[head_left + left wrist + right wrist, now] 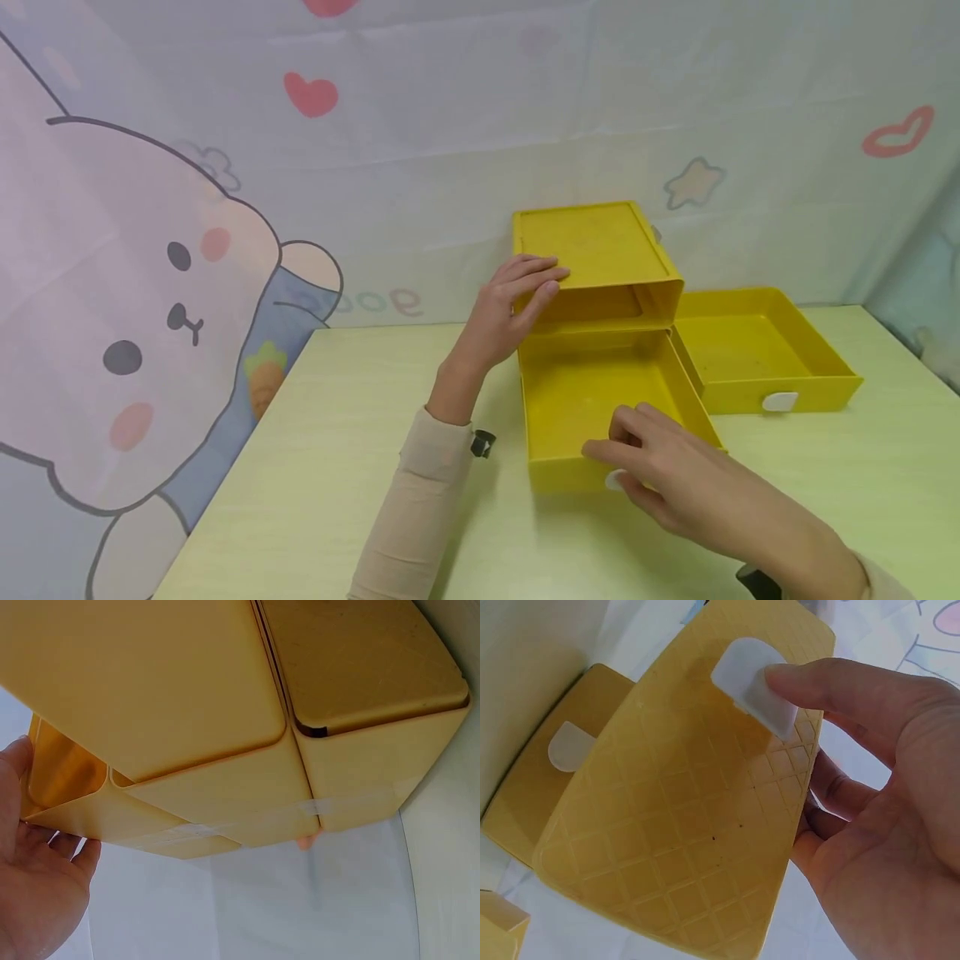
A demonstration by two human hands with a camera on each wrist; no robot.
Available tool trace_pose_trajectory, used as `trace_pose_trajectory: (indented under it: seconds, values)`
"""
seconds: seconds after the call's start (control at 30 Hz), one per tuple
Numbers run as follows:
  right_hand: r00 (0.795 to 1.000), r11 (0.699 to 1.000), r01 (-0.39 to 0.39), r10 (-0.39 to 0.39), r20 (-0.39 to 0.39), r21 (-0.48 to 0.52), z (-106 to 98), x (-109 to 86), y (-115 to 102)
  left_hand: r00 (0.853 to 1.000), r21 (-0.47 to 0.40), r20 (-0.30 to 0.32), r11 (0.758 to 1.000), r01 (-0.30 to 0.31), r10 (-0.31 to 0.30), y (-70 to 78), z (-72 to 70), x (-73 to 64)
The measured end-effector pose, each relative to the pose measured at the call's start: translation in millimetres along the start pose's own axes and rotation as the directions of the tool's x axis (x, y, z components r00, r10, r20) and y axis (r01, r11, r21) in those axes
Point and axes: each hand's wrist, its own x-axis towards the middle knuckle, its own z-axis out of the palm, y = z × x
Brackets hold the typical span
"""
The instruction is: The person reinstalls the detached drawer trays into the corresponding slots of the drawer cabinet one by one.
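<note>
At a pale green tabletop [360, 400] against a cartoon-printed curtain [450, 167], my left hand [510, 310] grips the yellow cabinet [592, 246]; my right hand [667, 473] pinches the open drawer [562, 476].

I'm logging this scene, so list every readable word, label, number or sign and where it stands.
"good", apparently: faint and mirrored, on the wall cloth; its leftmost part is too blurred to confirm.
No readable text on the yellow box, yellow drawers or white handles.
</note>
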Motion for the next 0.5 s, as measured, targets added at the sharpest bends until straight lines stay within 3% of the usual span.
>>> trace_pose_trajectory:
  seconds: [0.5]
  values:
    - [0.999,1.0,0.011,-0.01,-0.046,0.015,6.0,8.8,8.6,1.0,0.001,0.003,1.0,0.013,-0.013,-0.3,0.1,-0.7]
